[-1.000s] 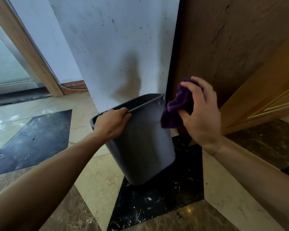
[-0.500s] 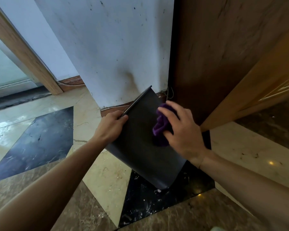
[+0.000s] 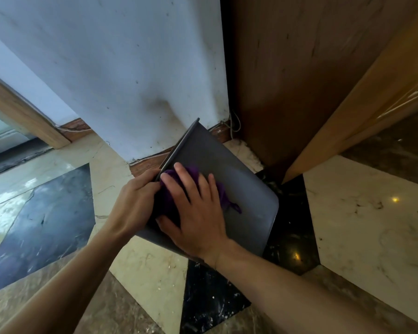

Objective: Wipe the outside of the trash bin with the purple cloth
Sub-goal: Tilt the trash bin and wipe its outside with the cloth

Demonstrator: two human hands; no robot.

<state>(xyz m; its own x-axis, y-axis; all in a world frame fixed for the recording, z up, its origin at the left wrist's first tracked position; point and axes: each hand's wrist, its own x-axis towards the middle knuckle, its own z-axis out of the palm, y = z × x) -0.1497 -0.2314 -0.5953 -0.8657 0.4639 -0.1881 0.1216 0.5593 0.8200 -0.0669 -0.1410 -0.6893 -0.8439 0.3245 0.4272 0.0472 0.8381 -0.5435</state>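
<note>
Gleaming marble floor point(image 3: 362, 213) beneath tilted trash bin point(image 3: 241, 179)

head cam | looks steeply down, forward | close above floor point(image 3: 143, 268) corner

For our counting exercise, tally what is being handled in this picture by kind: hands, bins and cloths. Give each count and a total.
Hands: 2, the left hand gripping the bin's rim and the right hand pressing the cloth flat
Trash bin: 1, grey, tilted over
Purple cloth: 1
Total: 4
</note>
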